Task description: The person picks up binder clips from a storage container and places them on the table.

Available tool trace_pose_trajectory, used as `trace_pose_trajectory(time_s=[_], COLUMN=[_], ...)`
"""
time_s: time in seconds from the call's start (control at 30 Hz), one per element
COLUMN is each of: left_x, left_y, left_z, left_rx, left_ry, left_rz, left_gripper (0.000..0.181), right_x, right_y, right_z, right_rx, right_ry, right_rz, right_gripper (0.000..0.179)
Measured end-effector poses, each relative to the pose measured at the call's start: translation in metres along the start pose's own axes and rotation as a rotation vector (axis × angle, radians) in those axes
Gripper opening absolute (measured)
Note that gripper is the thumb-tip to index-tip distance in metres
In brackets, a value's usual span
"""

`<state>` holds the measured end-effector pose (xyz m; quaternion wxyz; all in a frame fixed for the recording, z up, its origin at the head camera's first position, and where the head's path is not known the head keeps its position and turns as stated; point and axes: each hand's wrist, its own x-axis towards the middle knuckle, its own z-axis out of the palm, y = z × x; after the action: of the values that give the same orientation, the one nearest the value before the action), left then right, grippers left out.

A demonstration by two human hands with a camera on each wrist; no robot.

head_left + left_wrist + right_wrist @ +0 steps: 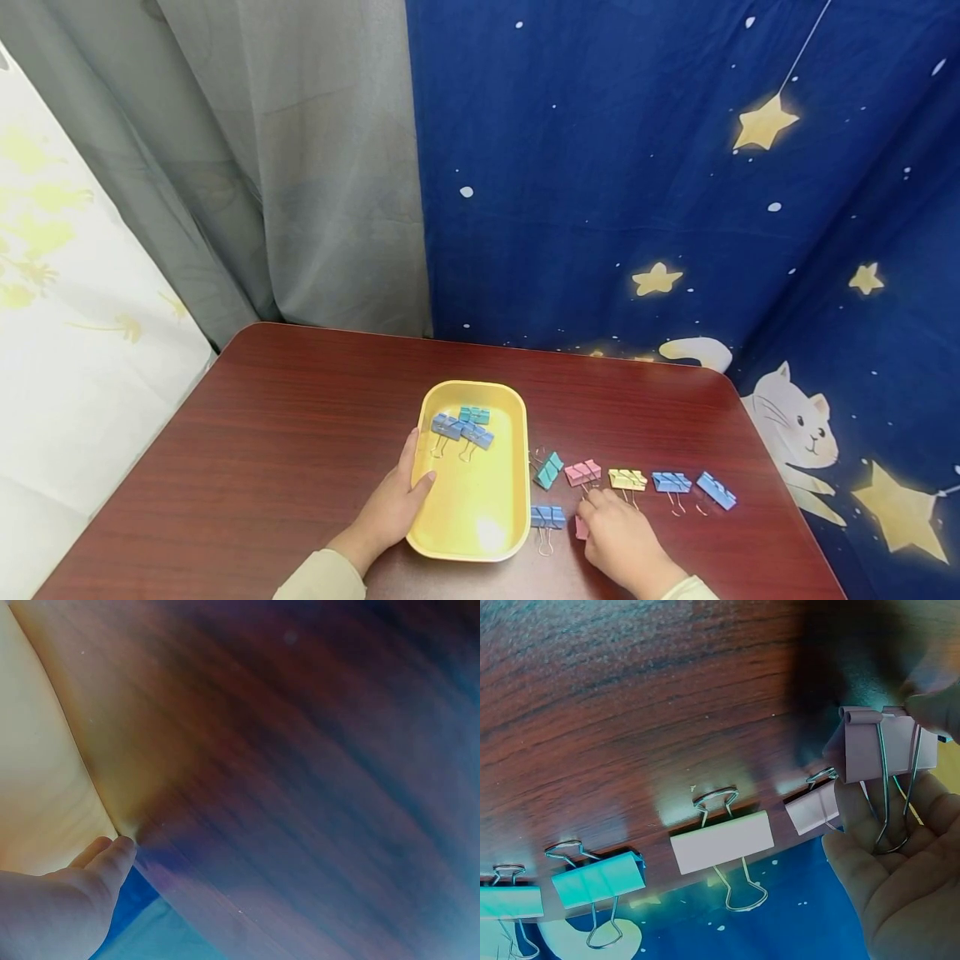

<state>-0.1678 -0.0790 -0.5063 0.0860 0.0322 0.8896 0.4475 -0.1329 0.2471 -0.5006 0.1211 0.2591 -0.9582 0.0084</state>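
Observation:
A yellow tray (457, 521) lies on the table, and my left hand (390, 504) grips its left edge with the thumb over the rim. Inside the tray are a teal binder clip (474, 414) and two blue binder clips (477, 434). My right hand (621, 537), to the right of the tray, pinches a pink binder clip (889, 754); fingers hide most of it in the head view. Between tray and right hand is a blue binder clip (547, 517). Just beyond the hand are another pink clip (582, 472) and a yellow clip (627, 479).
A teal clip (550, 471) lies close to the tray's right side. Two more blue clips (671, 482) are at the right end of the row. The dark red wooden table (300, 417) backs onto a grey curtain (337, 167) and a blue starry curtain (562, 167).

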Motion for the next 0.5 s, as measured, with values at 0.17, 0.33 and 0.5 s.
trace_pose_trajectory(time_s=[0.17,0.33,0.5], left_x=[0.0003,0.0004,0.0002], left_y=[-0.0003,-0.0010,-0.0009], left_z=[0.0003,0.0003,0.0000], left_rx=[0.003,0.002,0.000], left_ry=[0.003,0.004,0.002], left_rz=[0.002,0.010,0.013], left_gripper=[0.072,0.071,0.072], right_x=[0.0002,0.0014,0.0025], right_y=[0.0008,0.0007,0.0000], right_z=[-0.0001,-0.0016,-0.0015], right_rx=[0.009,0.016,0.012], right_ry=[-0.020,-0.048,-0.078], right_rz=[0.000,0.000,-0.003], right_gripper=[0.020,0.021,0.020])
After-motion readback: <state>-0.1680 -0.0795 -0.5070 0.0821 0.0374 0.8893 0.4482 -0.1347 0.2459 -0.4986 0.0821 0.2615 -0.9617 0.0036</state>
